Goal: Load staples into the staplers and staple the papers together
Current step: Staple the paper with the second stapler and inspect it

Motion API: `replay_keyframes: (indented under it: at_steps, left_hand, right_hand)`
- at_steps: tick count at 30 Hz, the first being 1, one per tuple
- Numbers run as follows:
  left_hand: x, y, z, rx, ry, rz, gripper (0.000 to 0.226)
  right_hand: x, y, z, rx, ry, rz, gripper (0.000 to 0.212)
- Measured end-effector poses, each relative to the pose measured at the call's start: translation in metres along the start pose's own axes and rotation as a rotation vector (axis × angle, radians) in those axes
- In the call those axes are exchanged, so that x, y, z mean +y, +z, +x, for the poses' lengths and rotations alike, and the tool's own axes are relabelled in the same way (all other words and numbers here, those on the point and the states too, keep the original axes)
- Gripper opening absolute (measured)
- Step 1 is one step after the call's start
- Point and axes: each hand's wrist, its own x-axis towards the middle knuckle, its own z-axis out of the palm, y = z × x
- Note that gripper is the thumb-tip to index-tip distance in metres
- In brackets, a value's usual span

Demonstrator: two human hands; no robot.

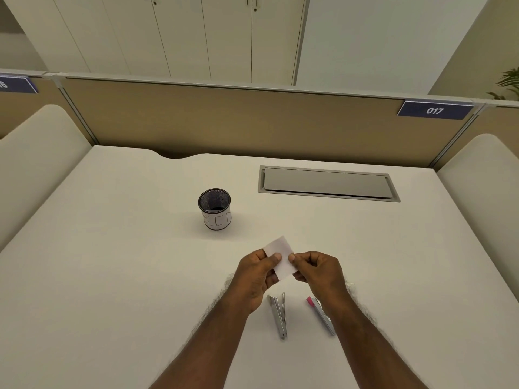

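**Paper held in both hands; staplers lying unused on desk**

While both hands are working above the white desk [112,248], the left hand [257,276] is pinching the near-left edge of a small white paper [279,255] between thumb and curled fingers, and the right hand [317,269] is pinching its right edge in the same manner. Whether this is one sheet or several cannot be told. The paper is being held just clear of the desk, in front of the person.

Two staplers are lying nearer the person: a silver stapler [279,315], hinged open, beside the left wrist, and a pink-tipped stapler [320,313], partly hidden under the right wrist. Neither is being touched. A mesh pen cup [214,209] is standing well beyond the paper.

Judgement: the papers are being squared up for stapling. To do this well, the edges should be aligned flush, one hand should be keeping the pinch near a corner, and the other should be freed to take a loaded stapler.
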Motion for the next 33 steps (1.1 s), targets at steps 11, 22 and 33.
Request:
replay_keyframes:
  at_steps: [11,22,33]
  left_hand:
    - [0.015,-0.015,0.013,0.239,0.160,0.255,0.027]
    - [0.015,-0.010,0.010,0.281,0.223,0.322,0.022]
    - [0.022,-0.001,0.000,0.307,0.320,0.346,0.019]
  right_hand:
    - [0.089,0.036,-0.031,-0.130,-0.010,-0.879,0.069]
    - [0.105,0.037,-0.029,-0.109,-0.070,-0.928,0.053]
    - [0.040,-0.017,-0.011,-0.255,0.135,0.006,0.036]
